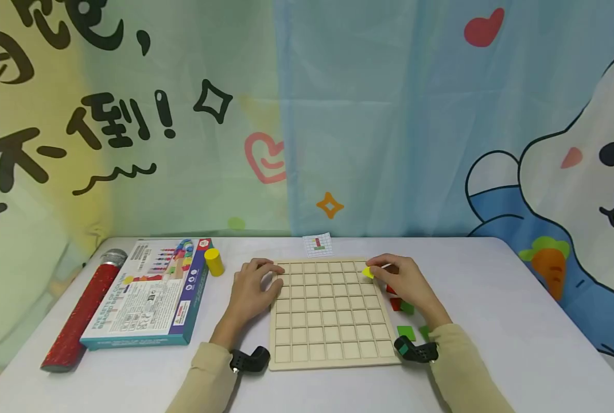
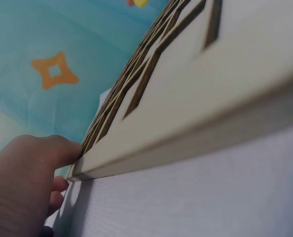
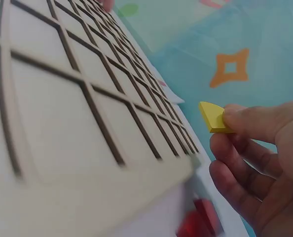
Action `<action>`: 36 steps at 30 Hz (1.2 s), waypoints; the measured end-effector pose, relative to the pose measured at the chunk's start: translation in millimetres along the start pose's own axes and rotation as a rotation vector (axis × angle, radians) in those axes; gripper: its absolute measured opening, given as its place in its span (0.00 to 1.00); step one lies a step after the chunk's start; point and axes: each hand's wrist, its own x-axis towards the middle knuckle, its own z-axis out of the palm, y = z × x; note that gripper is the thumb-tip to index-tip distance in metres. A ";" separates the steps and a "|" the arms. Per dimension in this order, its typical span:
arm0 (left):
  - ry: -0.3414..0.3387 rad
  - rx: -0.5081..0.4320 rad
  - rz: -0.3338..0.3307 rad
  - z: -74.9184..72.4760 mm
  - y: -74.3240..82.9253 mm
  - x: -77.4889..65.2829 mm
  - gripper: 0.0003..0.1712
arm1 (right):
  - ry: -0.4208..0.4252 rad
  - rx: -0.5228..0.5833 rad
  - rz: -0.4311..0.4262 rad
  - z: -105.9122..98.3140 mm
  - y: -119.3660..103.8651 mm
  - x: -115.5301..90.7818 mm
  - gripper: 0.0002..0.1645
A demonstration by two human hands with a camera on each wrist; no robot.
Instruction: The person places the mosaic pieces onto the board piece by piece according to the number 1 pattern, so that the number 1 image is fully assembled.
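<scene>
A pale wooden grid board lies flat on the table. My left hand grips its upper left corner; in the left wrist view the thumb lies against the rim, and other fingers show lower down beside the board. Over the upper right corner, my right hand pinches a small yellow tile between thumb and fingers. Seen from the right wrist, this yellow tile has a curved edge and is held up off the board. Red tiles and green tiles lie along the board's right side, partly hidden by the right arm.
A small gridded card with a coloured pattern lies behind the board. To the left are a game box, a yellow cylinder and a red tube with a silvery end. A printed curtain hangs behind the table.
</scene>
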 end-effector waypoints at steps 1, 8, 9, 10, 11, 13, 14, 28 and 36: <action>0.001 0.000 0.000 0.4 0.1 0.2 0.09 | -0.005 0.003 -0.014 1.9 -1.4 0.3 0.16; 0.001 0.007 -0.019 1.5 -0.2 0.4 0.09 | -0.042 0.007 -0.069 16.2 -12.8 5.5 0.14; 0.001 0.005 -0.019 1.6 -0.5 0.5 0.09 | -0.046 0.004 -0.069 18.1 -15.0 6.7 0.14; 0.000 0.005 -0.020 1.7 -0.7 0.9 0.09 | -0.051 -0.002 -0.074 19.8 -17.1 7.9 0.13; 0.001 0.004 -0.019 1.9 -0.9 1.3 0.09 | -0.055 -0.004 -0.083 21.4 -19.0 9.1 0.13; -0.001 0.001 -0.021 1.9 -1.0 1.6 0.09 | -0.062 -0.014 -0.094 24.6 -22.0 11.3 0.12; -0.002 -0.002 -0.022 1.9 -0.9 1.7 0.09 | -0.065 -0.016 -0.099 26.0 -23.4 12.2 0.11; 0.002 0.005 -0.009 2.4 -1.8 1.3 0.10 | -0.113 0.004 -0.145 45.2 -33.3 23.1 0.09; 0.001 0.008 -0.005 2.2 -1.0 0.7 0.10 | -0.135 0.005 -0.134 57.8 -42.1 26.3 0.07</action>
